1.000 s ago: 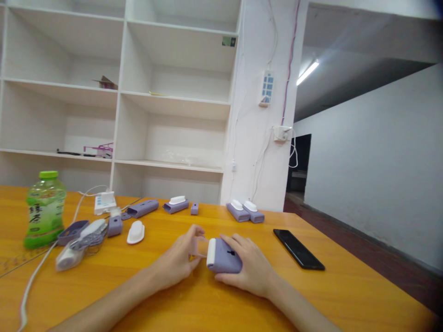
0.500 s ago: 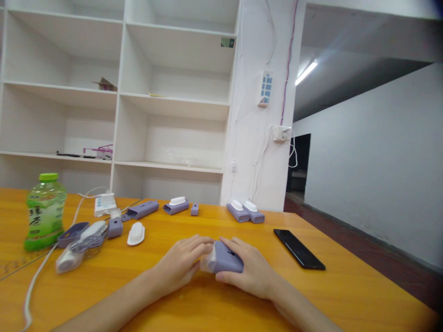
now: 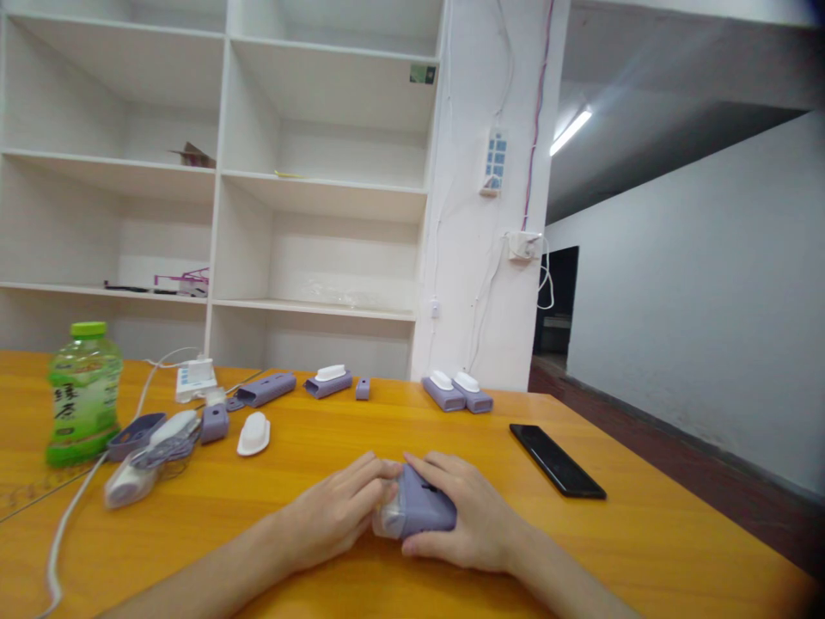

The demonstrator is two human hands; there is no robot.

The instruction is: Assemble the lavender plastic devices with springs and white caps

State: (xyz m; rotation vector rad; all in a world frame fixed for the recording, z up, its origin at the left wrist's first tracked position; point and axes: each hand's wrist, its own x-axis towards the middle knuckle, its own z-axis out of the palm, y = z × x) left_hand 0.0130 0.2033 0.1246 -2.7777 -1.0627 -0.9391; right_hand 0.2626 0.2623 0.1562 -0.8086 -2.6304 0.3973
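Note:
Low over the front of the orange table (image 3: 309,481), my right hand (image 3: 464,511) is closed around a purple plastic housing (image 3: 425,503) with a dark slot on top. A clear, whitish end part (image 3: 389,516) sticks out at the housing's left end. My left hand (image 3: 348,507) grips this clear part with its fingertips; the fingers hide some of it. A white oval cap (image 3: 253,433) lies on the table beyond my left hand. Farther back are several more purple housings (image 3: 267,389), some with white oval pieces (image 3: 331,373) on top.
A green bottle (image 3: 86,395) stands at the left, near a white cable (image 3: 64,533) and a bagged white device (image 3: 151,460) with a coiled cord. A power strip (image 3: 195,383) lies behind them. To the right is a black phone (image 3: 558,460). White shelves (image 3: 322,180) stand behind the table.
Both hands and the purple housing have come slightly lower in view, nearer to me. My grip on the housing and its clear end part is kept. The other things stay in place.

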